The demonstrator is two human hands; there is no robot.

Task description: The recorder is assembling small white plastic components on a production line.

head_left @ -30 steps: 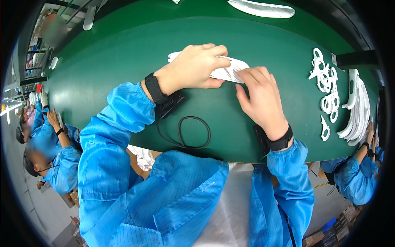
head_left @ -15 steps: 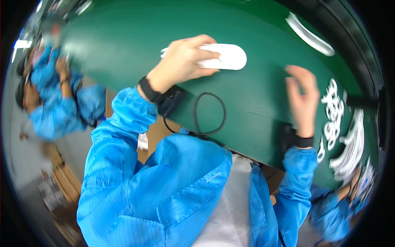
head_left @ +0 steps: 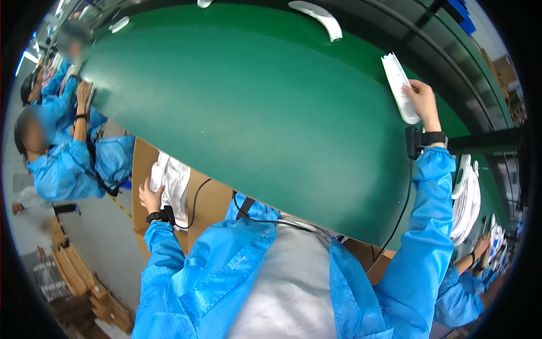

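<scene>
Down at the left, my left hand (head_left: 150,196) is in a cardboard box (head_left: 199,186), its fingers around the end of a white rounded plastic piece (head_left: 156,174). That piece lies against a heap of white wrapped items (head_left: 176,186) in the box. Far to the right, my right hand (head_left: 423,103) grips a long white plastic shell (head_left: 397,85) by its side, thumb and fingers near its lower half. The shell has a jagged far end and a rounded near end, and is at the green work surface (head_left: 271,118).
A curved white part (head_left: 319,17) lies at the far edge, with smaller white pieces (head_left: 119,24) farther left. White parts (head_left: 466,203) are stacked beyond my right forearm. A dark bar (head_left: 485,141) crosses nearby. Co-workers in blue sit at left (head_left: 73,164) and right (head_left: 460,296).
My left hand has carried the white plastic piece from above the green surface down into the box. My right hand, empty before, has reached outward and taken hold of a long shell.
</scene>
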